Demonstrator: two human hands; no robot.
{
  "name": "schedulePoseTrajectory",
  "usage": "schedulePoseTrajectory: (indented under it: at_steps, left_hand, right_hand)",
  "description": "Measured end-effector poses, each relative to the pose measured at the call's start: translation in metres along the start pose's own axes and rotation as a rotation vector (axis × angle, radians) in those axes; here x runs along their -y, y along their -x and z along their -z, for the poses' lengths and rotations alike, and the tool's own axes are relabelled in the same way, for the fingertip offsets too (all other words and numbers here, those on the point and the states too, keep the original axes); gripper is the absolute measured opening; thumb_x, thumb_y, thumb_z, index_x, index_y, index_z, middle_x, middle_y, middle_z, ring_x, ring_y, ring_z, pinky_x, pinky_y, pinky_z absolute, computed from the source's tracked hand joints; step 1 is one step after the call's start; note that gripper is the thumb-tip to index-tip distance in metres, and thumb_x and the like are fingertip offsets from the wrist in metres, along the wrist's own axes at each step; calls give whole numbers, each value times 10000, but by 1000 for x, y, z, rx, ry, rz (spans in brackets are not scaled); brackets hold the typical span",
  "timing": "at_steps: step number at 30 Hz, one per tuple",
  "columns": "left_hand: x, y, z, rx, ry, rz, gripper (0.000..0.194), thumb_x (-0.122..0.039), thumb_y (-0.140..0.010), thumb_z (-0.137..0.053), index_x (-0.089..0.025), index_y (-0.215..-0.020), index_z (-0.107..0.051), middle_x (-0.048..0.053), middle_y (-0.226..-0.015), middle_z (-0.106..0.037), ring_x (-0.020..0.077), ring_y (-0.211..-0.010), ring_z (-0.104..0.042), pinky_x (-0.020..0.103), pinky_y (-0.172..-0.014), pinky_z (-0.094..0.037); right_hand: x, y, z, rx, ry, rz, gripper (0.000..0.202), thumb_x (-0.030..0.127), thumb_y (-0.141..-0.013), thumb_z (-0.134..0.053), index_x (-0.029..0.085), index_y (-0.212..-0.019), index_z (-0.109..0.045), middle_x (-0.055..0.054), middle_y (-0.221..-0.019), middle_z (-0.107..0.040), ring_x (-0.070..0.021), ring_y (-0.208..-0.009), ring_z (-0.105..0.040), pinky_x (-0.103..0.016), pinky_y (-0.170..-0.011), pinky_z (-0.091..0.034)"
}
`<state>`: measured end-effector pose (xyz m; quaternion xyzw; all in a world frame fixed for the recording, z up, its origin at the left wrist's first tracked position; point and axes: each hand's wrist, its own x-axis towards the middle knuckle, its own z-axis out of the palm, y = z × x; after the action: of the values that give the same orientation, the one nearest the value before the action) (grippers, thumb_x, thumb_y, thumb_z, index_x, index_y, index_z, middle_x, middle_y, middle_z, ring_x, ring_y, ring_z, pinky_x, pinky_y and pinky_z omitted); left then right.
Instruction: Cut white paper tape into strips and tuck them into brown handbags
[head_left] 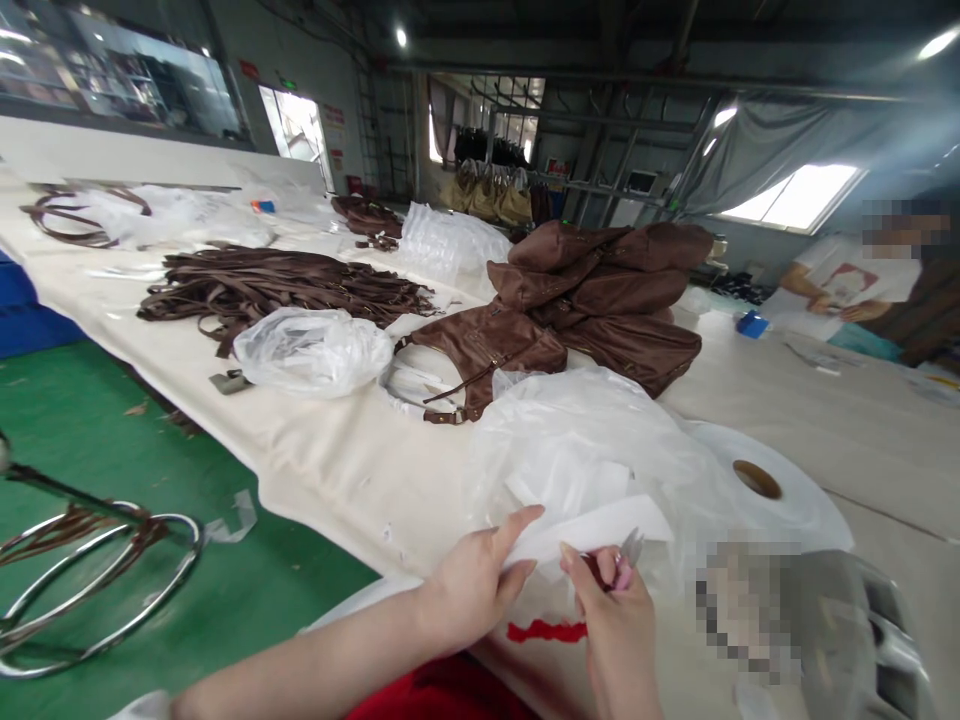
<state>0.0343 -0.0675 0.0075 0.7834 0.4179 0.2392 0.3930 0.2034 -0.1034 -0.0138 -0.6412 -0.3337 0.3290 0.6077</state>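
Bag stack [607,275]: set on the table [315,465], behind and right of the single bag [506,345].
Straps [285,283]: heaped left of the bag stack, behind the plastic bundle [311,352].
Roll [802,500]: laid right of the plastic sheeting [592,420].
Ring stand [82,495]: placed left of the table.
Scissors [622,572]: held in the right hand [615,620], before the plastic sheeting.

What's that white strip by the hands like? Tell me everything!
The white strip looks thin, flat and smooth, with straight edges, perhaps paper or soft sheeting. It slants over cloudy plastic, its right end uncovered. The left hand has thumb and finger at the strip's left end; how firmly they hold it is unclear. The right hand seems to touch its lower edge with the thumb, and metal tips of a pink-handled cutter there overlap it.
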Motion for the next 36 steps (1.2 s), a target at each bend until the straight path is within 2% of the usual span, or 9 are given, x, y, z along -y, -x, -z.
schedulePoseTrajectory:
  at_steps: [6,9,11,14,17,20,25,33,36]
  left_hand:
    - [0,-7,10,0,173,-92,313,-218,-919,-461,-222,-1210,-577,50,-1099,-681,206,-1007,-634,283,-911,-457]
    - [8,-13,14,31,339,-84,239,-295,-923,-501,-164,-1087,-616,65,-1035,-677,196,-969,-620,277,-890,-464]
    - [12,-15,16,120,450,-64,299,-394,-915,-536,-139,-1049,-612,73,-1006,-665,195,-940,-609,281,-857,-472]
    - [16,-16,19,266,628,-11,443,-521,-865,-595,-124,-1061,-598,71,-992,-647,187,-909,-592,284,-832,-463]
    - [21,-14,24,322,864,135,538,-578,-806,-649,-130,-1098,-591,59,-972,-633,166,-855,-578,269,-783,-450]
    - [29,-12,33,381,986,267,510,-539,-743,-736,-139,-1041,-630,32,-921,-626,139,-809,-558,238,-737,-429]
    - [39,-10,42,498,1009,317,450,-454,-712,-791,-166,-1032,-657,20,-929,-659,161,-843,-599,281,-823,-440]
    - [43,-13,25,624,1153,313,534,-517,-735,-738,-121,-1084,-663,113,-960,-712,234,-800,-682,356,-799,-503]
    - [41,-15,19,595,1149,349,533,-516,-728,-745,-123,-1079,-662,111,-940,-714,220,-716,-690,353,-760,-511]
  right_hand:
    - [-6,0,-2,67,-88,-177,506,465,-626,-820,226,-635,-374,22,-662,-657,-46,-373,-355,-226,-364,-263]
    - [-7,7,-8,184,-89,-269,452,502,-642,-804,214,-705,-462,43,-572,-605,-49,-344,-330,-215,-331,-199]
    - [-4,13,-16,210,-121,-289,456,500,-654,-800,216,-681,-445,81,-480,-502,-46,-338,-301,-208,-328,-153]
    - [5,18,-29,140,-264,-265,579,411,-644,-830,238,-606,-279,130,-436,-314,-32,-363,-240,-201,-350,-146]
    - [14,15,-36,75,-383,-248,668,325,-602,-861,242,-602,-198,138,-480,-230,-28,-392,-230,-194,-361,-167]
    - [17,4,-36,32,-408,-247,682,287,-549,-887,237,-597,-209,137,-505,-237,-25,-389,-258,-191,-350,-173]
    - [12,-12,-37,1,-396,-196,665,258,-522,-899,232,-605,-240,136,-540,-253,-23,-386,-294,-187,-336,-194]
    - [7,-21,-35,-3,-327,-137,673,353,-567,-871,242,-605,-208,135,-514,-248,-32,-390,-270,-200,-341,-184]
    - [5,-22,-30,9,-313,-159,659,379,-590,-856,247,-602,-210,131,-455,-316,-35,-375,-270,-204,-346,-194]
